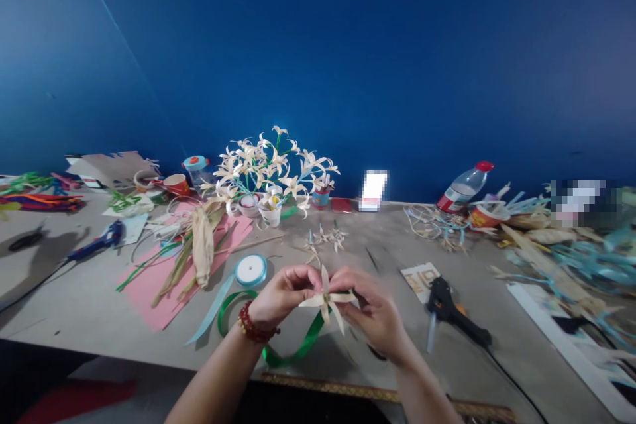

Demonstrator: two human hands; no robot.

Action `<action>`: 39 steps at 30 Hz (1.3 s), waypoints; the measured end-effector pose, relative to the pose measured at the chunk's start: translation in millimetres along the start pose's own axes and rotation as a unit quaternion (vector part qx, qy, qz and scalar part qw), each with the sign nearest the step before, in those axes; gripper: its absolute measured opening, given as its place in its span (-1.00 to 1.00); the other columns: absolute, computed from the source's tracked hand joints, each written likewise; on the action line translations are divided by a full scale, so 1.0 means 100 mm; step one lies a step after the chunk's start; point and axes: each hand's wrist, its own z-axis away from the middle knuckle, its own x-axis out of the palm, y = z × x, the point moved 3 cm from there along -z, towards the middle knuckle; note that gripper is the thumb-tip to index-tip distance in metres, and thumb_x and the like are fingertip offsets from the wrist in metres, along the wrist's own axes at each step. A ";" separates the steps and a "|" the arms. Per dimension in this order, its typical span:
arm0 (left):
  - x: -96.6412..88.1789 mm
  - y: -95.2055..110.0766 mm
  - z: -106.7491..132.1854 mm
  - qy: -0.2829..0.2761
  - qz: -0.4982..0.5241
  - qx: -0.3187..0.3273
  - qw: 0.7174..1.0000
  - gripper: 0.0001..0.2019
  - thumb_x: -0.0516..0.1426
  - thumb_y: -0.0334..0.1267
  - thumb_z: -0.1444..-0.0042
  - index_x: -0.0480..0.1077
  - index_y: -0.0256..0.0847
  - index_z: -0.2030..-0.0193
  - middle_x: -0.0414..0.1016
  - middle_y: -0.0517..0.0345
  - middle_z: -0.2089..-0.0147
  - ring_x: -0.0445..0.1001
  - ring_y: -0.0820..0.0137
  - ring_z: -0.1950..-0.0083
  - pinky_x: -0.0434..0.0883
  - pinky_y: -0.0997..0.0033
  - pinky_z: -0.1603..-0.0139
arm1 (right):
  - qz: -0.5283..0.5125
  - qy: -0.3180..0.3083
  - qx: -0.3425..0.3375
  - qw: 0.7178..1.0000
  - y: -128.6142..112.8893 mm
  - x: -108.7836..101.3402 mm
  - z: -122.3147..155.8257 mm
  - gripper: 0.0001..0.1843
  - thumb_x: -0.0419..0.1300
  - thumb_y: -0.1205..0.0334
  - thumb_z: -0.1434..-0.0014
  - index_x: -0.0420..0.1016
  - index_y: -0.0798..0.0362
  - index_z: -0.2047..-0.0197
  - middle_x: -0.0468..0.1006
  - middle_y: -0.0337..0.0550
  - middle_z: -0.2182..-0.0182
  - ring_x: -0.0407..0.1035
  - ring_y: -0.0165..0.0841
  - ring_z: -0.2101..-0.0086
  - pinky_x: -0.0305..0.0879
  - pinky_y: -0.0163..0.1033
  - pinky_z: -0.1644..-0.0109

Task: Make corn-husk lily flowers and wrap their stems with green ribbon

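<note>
A cream, star-shaped husk flower (pixel 326 301) with narrow petals faces me above the near part of the table. My left hand (pixel 283 295) pinches it from the left, thumb and fingers close to its centre. From the other side my right hand (pixel 375 311) is closed on the flower's right petals, its fingers slightly blurred. Green ribbon (pixel 303 348) loops on the table under and beside my left wrist. Behind that hand lies a spool of light blue ribbon (pixel 250 270). Several small finished flowers (pixel 336 238) rest just beyond my fingers.
Pots of husk flowers (pixel 271 165) stand near the blue wall. Dried husks (pixel 203 245) lie on pink paper (pixel 144 298) at left. A black glue gun (pixel 457 315) with its cord and a plastic bottle (pixel 463 189) are at right. A blue glue gun (pixel 99 242) lies far left.
</note>
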 end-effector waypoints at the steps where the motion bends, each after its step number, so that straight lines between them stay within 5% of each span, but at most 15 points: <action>1: 0.00 0.00 -0.01 0.001 0.005 -0.005 1.000 -0.74 0.44 -0.18 0.13 0.54 -0.31 0.47 0.46 0.14 0.46 0.36 0.47 0.45 0.26 0.51 0.41 | -0.003 -0.004 -0.006 1.000 -0.01 -0.01 -0.01 -0.89 0.22 0.17 -0.29 0.56 -0.03 0.19 0.55 -0.14 0.34 0.45 -0.28 0.31 0.34 -0.23 0.22; 9: 0.10 -0.09 -0.07 0.027 0.059 -0.018 0.998 -0.68 0.47 -0.17 0.19 0.50 -0.30 0.42 0.46 0.19 0.50 0.37 0.51 0.48 0.30 0.53 0.40 | -0.019 0.025 -0.012 0.999 0.03 -0.05 -0.08 -0.94 0.23 0.30 -0.24 0.54 -0.01 0.28 0.53 -0.18 0.38 0.42 -0.32 0.35 0.30 -0.26 0.25; 21: 0.21 -0.08 -0.03 0.109 0.022 0.100 0.989 -0.87 0.36 -0.30 -0.03 0.54 -0.26 0.31 0.54 0.14 0.35 0.47 0.44 0.32 0.40 0.46 0.22 | -0.040 0.110 0.034 0.993 0.18 -0.03 -0.04 -0.88 0.21 0.36 -0.22 0.51 0.00 0.36 0.48 -0.21 0.41 0.35 -0.36 0.39 0.24 -0.31 0.32; 31: 0.27 -0.14 -0.06 0.086 0.143 0.042 0.985 -0.80 0.43 -0.31 0.09 0.54 -0.28 0.35 0.53 0.19 0.44 0.46 0.51 0.41 0.35 0.53 0.30 | -0.073 0.105 0.066 0.990 0.25 -0.01 0.01 -0.90 0.25 0.33 -0.24 0.56 -0.03 0.30 0.47 -0.22 0.41 0.38 -0.37 0.37 0.28 -0.29 0.28; 39: 0.14 -0.11 -0.09 0.040 0.083 0.014 0.996 -0.75 0.44 -0.26 0.12 0.50 -0.30 0.39 0.56 0.15 0.45 0.49 0.46 0.43 0.36 0.50 0.34 | -0.107 0.094 0.065 0.988 0.24 0.00 0.04 -0.93 0.27 0.30 -0.23 0.55 -0.03 0.31 0.47 -0.19 0.36 0.40 -0.33 0.34 0.30 -0.25 0.26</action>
